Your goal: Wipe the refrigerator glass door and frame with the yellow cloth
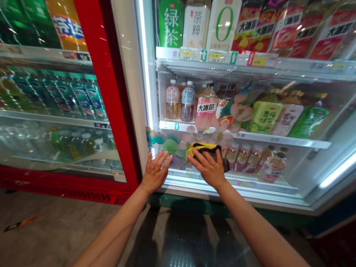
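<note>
Cloth (192, 150) in yellow and black is pressed, seemingly against the glass (300, 163), at the flower decal's (169, 147) lower edge under the wide-spread right hand (211, 168). Even contact is best secured with bunched folds flattened. Below the decal's left end, the left hand (154, 174) is spread, empty; bottles (206, 107) are shelved behind the decal.

Cloth (200, 147) partly behind right hand (210, 168)

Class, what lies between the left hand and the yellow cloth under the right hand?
The head view shows just a strip of patterned glass between the left hand and the yellow cloth; no separate object rests there.
</note>
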`<state>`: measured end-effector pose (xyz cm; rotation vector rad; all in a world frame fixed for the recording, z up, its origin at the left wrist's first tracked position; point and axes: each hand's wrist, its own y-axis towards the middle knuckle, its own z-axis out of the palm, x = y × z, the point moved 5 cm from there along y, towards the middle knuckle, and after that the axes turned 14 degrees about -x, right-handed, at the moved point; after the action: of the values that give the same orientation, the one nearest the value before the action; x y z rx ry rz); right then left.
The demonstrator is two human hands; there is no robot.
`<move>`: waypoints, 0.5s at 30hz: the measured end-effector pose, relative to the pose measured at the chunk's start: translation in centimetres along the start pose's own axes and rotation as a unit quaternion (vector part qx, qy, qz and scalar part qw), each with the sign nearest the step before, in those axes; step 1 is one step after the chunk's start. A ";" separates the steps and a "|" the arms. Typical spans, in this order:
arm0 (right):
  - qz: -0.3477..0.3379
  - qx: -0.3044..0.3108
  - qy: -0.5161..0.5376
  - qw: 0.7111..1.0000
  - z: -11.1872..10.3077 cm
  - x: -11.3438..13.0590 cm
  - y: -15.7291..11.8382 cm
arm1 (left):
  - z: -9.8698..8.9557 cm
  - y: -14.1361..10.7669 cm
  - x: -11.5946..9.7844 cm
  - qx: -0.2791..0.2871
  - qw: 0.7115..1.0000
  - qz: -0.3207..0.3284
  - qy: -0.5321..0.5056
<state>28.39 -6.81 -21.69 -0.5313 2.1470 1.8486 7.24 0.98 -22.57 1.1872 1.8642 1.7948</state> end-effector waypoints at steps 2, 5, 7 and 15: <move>0.025 -0.036 -0.048 0.998 -1.5 -2.3 -0.9 | 0.6 0.4 -0.7 -0.003 1.000 0.002 -0.010; 0.003 -0.042 -0.051 0.998 -2.6 -1.9 -4.3 | 1.2 0.8 -1.8 -0.003 1.000 0.018 -0.025; -0.033 -0.017 -0.020 0.999 -2.4 0.0 -6.1 | 1.5 1.0 -2.6 -0.006 0.999 0.038 -0.035; 0.020 0.027 -0.017 0.999 -2.3 -4.5 -2.7 | 3.5 2.9 -4.5 -0.026 0.998 0.031 -0.050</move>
<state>33.71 -8.93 -21.87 -0.4455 2.1919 1.8017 13.55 -0.20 -21.95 1.3050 1.7316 1.7699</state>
